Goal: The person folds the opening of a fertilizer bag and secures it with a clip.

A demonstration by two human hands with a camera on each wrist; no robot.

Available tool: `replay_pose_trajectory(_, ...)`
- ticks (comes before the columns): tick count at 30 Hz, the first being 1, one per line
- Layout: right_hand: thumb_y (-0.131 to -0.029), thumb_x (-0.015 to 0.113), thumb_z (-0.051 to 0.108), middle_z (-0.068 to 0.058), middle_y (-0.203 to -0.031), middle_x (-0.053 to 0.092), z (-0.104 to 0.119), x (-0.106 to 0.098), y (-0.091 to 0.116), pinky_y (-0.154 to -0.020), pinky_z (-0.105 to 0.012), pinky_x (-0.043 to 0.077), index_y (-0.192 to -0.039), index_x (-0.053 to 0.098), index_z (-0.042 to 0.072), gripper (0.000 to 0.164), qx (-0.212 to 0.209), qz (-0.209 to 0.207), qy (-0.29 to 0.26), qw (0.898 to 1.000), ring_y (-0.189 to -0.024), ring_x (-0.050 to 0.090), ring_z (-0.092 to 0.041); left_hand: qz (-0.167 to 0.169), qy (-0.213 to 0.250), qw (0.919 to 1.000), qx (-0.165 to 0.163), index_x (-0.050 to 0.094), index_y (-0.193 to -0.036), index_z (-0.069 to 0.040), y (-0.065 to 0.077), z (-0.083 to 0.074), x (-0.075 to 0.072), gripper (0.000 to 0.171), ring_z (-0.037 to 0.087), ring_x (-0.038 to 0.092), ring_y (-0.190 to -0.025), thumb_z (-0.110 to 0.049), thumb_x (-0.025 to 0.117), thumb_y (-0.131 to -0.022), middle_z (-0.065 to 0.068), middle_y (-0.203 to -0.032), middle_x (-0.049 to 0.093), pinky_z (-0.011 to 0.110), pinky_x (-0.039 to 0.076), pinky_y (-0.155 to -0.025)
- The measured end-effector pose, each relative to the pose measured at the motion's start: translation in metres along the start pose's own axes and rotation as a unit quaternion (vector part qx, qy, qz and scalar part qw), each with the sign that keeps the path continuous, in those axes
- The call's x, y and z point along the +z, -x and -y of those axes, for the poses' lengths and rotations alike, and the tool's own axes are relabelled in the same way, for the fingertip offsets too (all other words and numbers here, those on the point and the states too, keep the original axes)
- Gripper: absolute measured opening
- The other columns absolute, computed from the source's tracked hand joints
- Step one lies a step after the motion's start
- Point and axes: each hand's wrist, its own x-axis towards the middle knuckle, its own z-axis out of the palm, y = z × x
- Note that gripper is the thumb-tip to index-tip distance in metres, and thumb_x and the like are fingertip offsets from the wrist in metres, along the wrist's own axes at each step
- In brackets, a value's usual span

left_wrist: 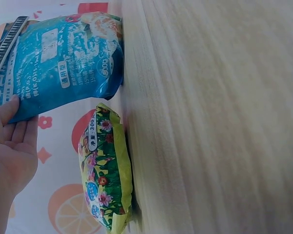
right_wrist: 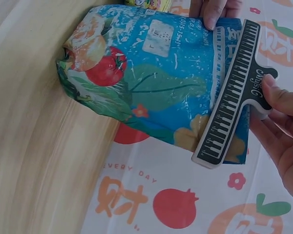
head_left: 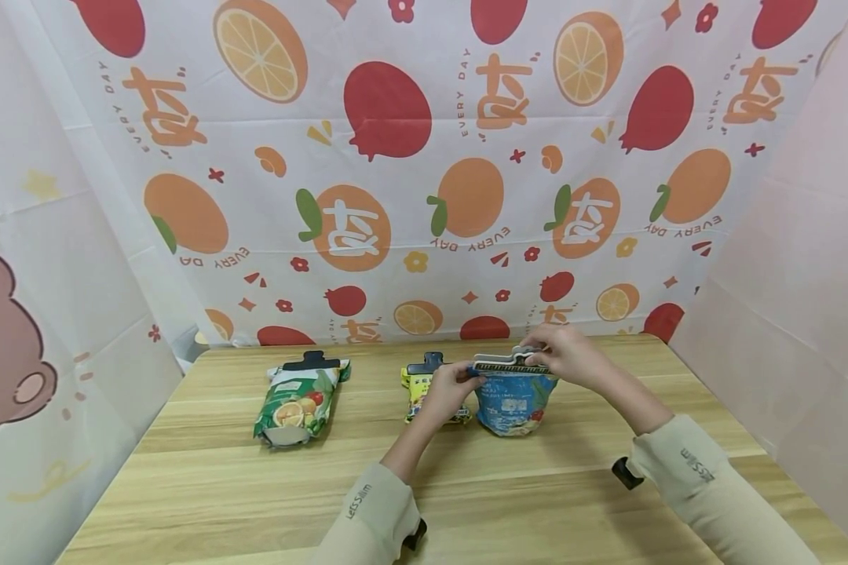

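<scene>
A blue bag (head_left: 512, 404) with vegetables printed on it stands upright on the table at centre right. Across its top lies a long clip (right_wrist: 229, 95) patterned with piano keys. My left hand (head_left: 447, 396) pinches the bag's upper left corner between thumb and fingers, as the left wrist view also shows. With thumb and fingers my right hand (head_left: 572, 355) grips the clip's handle; the right wrist view shows the thumb on the handle's front. The clip's jaws lie across the bag just below its top edge.
Left of the blue bag, partly behind my left hand, lies a yellow bag (head_left: 418, 388) with a black clip (head_left: 426, 367). Farther left is a green bag (head_left: 297, 404) with another black clip (head_left: 313, 361). A fruit-printed curtain (head_left: 410, 275) hangs along the wooden table's (head_left: 205, 486) back edge.
</scene>
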Motion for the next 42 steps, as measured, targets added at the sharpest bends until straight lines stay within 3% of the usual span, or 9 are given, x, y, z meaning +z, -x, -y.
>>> replay_pose_trajectory(11, -0.078, 0.072, 0.004, -0.002, -0.085, 0.063, 0.007, -0.003, -0.005, -0.060, -0.028, 0.050, -0.091, 0.066, 0.006, 0.015, -0.022, 0.023, 0.029, 0.999, -0.071, 0.057, -0.013, 0.006, 0.016, 0.9999, 0.003, 0.064, -0.107, 0.006, -0.001, -0.002, -0.001, 0.023, 0.026, 0.063, -0.092, 0.003, 0.062, -0.085, 0.018, -0.099, 0.066, 0.030, 0.052, -0.074)
replay_pose_trajectory(19, -0.078, 0.072, 0.003, -0.002, -0.086, 0.061, 0.013, -0.005, -0.010, -0.060, -0.027, 0.050, -0.090, 0.067, 0.006, 0.013, -0.018, 0.043, 0.055, 0.997, -0.072, 0.059, -0.015, 0.010, 0.018, 0.9997, 0.009, 0.062, -0.103, 0.013, 0.011, -0.036, -0.008, 0.020, 0.034, 0.062, -0.093, 0.010, 0.060, -0.084, 0.024, -0.097, 0.064, 0.032, 0.052, -0.074)
replay_pose_trajectory(27, -0.078, 0.073, 0.005, -0.001, -0.086, 0.061, 0.019, -0.005, -0.012, -0.055, -0.024, 0.047, -0.090, 0.067, 0.006, 0.013, -0.013, 0.063, 0.086, 0.994, -0.068, 0.057, -0.011, 0.013, 0.016, 0.9998, -0.005, 0.062, -0.105, 0.011, 0.012, -0.040, -0.009, 0.021, 0.033, 0.061, -0.094, 0.009, 0.060, -0.084, 0.024, -0.099, 0.064, 0.033, 0.052, -0.075)
replay_pose_trajectory(32, -0.078, 0.073, 0.006, -0.001, -0.086, 0.061, 0.020, -0.006, -0.014, -0.056, -0.025, 0.048, -0.090, 0.067, 0.006, 0.013, -0.008, 0.072, 0.092, 0.993, -0.069, 0.058, -0.012, 0.016, 0.019, 0.9997, -0.009, 0.062, -0.105, 0.011, 0.011, -0.037, -0.010, 0.021, 0.033, 0.061, -0.095, 0.009, 0.060, -0.084, 0.024, -0.099, 0.064, 0.033, 0.052, -0.075)
replay_pose_trajectory(39, -0.077, 0.074, 0.006, -0.002, -0.086, 0.062, 0.020, -0.005, -0.014, -0.057, -0.025, 0.049, -0.089, 0.067, 0.006, 0.014, -0.013, 0.069, 0.093, 0.993, -0.070, 0.058, -0.012, 0.006, 0.004, 0.9999, -0.014, 0.064, -0.106, 0.004, -0.001, -0.003, -0.003, 0.022, 0.024, 0.062, -0.093, 0.003, 0.063, -0.084, 0.016, -0.099, 0.066, 0.030, 0.052, -0.074)
replay_pose_trajectory(42, -0.077, 0.074, 0.004, -0.002, -0.086, 0.062, 0.021, -0.005, -0.013, -0.057, -0.025, 0.050, -0.089, 0.067, 0.006, 0.014, -0.015, 0.065, 0.090, 0.994, -0.070, 0.059, -0.012, 0.002, -0.002, 0.9999, -0.015, 0.065, -0.106, 0.003, -0.001, -0.002, -0.002, 0.021, 0.024, 0.062, -0.093, 0.003, 0.063, -0.085, 0.015, -0.099, 0.066, 0.029, 0.051, -0.075)
